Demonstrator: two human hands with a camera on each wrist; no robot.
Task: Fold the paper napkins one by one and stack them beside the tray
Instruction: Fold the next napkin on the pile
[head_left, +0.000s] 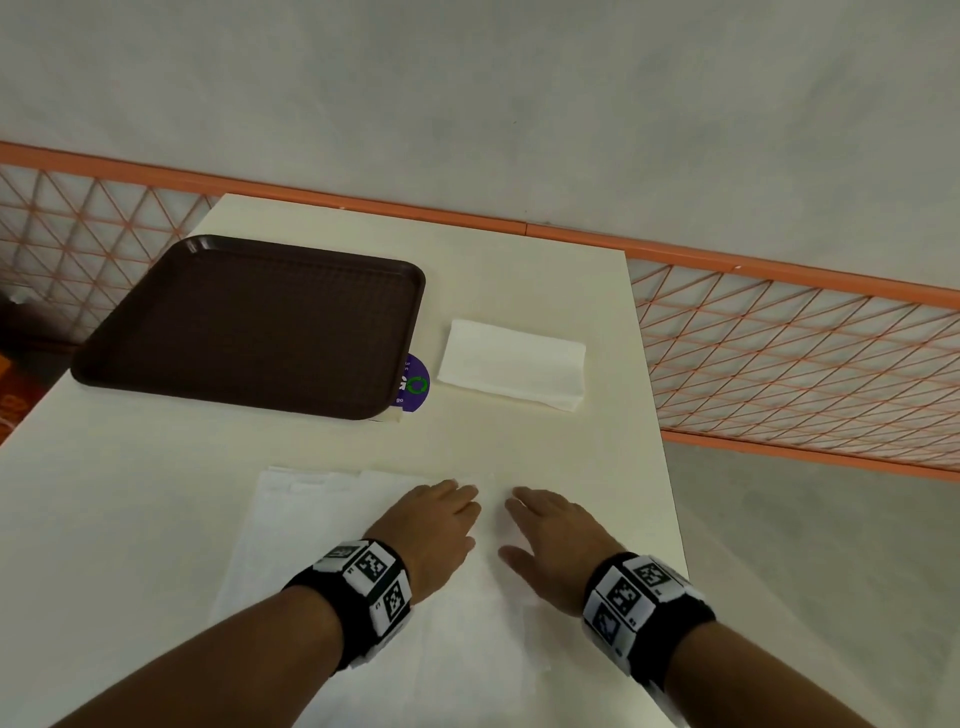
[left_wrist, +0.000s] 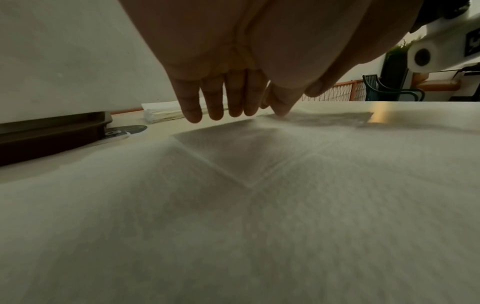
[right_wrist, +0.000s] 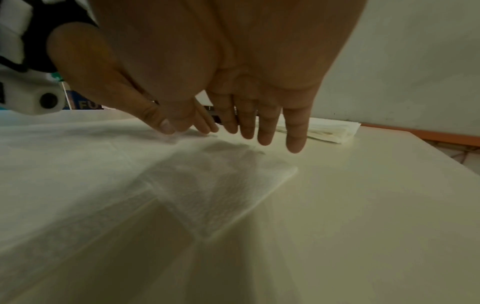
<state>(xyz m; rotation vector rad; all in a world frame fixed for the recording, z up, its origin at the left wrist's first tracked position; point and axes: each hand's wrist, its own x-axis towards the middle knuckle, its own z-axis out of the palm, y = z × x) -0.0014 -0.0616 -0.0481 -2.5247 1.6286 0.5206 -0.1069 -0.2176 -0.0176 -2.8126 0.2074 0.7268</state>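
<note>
A large white unfolded napkin lies flat at the near middle of the cream table. Both hands are spread palm down over its right part with straight fingers. My left hand is over the sheet, and my right hand is over its right edge. From the left wrist, the fingertips sit just above the napkin. From the right wrist, the fingers cast a shadow on the napkin. I cannot tell whether they touch it. A folded napkin stack lies right of the brown tray.
A purple round sticker shows on the table, partly under the tray's right edge. An orange lattice railing runs behind and to the right of the table. The table's right edge is close to my right hand.
</note>
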